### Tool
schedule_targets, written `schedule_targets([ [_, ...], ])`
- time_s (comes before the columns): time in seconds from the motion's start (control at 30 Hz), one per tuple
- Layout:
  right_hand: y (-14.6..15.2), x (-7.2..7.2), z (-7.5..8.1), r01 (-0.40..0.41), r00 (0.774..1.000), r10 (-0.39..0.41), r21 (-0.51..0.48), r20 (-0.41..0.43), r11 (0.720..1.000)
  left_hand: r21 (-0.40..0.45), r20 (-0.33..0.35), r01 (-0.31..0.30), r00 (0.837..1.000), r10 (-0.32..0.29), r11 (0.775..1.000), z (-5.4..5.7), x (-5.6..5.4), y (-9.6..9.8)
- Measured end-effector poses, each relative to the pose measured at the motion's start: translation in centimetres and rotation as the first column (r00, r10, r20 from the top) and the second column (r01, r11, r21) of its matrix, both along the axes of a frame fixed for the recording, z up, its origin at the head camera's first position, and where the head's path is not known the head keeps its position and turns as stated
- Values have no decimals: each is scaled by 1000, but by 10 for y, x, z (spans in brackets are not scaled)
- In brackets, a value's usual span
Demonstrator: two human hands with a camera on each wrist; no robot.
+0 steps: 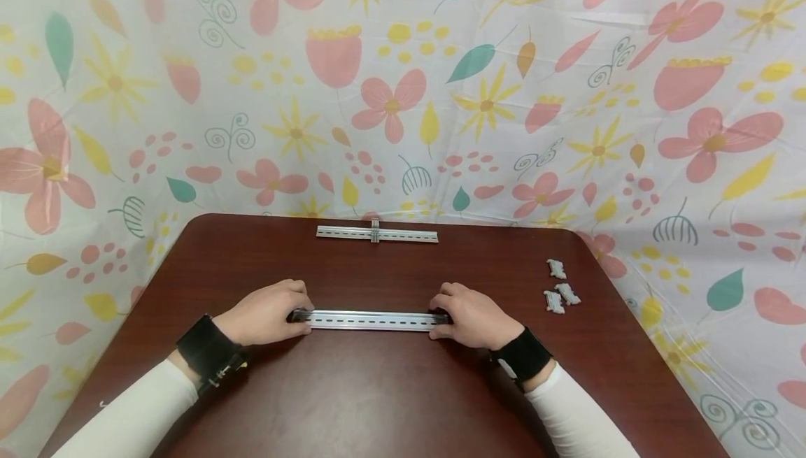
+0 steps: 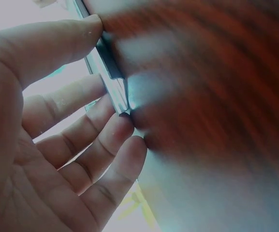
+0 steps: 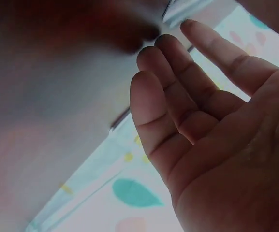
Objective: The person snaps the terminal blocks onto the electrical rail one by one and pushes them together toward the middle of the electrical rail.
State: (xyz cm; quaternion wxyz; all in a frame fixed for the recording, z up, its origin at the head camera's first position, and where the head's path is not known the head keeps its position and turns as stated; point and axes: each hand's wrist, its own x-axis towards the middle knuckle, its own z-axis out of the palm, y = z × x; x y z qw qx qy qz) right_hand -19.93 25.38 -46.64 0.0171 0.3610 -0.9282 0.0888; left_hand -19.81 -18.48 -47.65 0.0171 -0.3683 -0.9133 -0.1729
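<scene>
Slotted metal rail (image 1: pixel 371 320), long, narrow and shiny, runs crosswise on or just above the smooth, wood-grained, reddish-brown bench (image 1: pixel 352 388); the left hand (image 1: pixel 267 312) pinches its left end, thumb opposite gently bent fingers, and the right hand (image 1: pixel 472 316) holds the other end, fingers partly curled.

The head camera looks forward and down from above the worktop's near side, far enough back for both the left grip (image 1: pixel 271 311) and right grip (image 1: pixel 475 315), most of the worktop (image 1: pixel 390 388) and the patterned curtain (image 1: pixel 390 45) beyond. The left-wrist camera sits close, facing palm and fingers at a steep tilt; it shares with the head view the left end of the slotted rail (image 1: pixel 378 326). The right-wrist camera, also close and tilted, faces the right palm, sharing the rail only along its top edge.
</scene>
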Motion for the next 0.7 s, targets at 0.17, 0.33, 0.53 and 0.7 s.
schedule_targets([
  [0.17, 21, -11, 4, 102, 994, -101, -35, 44, 994, -6, 6, -3, 1000, 3, 1000, -1, -1, 0],
  [0.33, 52, -22, 4, 302, 952, -303, -21, -32, 953, -15, 2, -10, 1000, 11, 1000, -5, -2, 0],
  [0.53, 97, -31, 6, 514, 856, -512, 12, -66, 858, -16, -3, -10, 1000, 10, 1000, -6, -2, 0],
  [0.7, 129, -32, 6, 639, 768, -640, 68, -3, 767, -13, -10, -6, 1000, 6, 1000, -5, -2, 0],
])
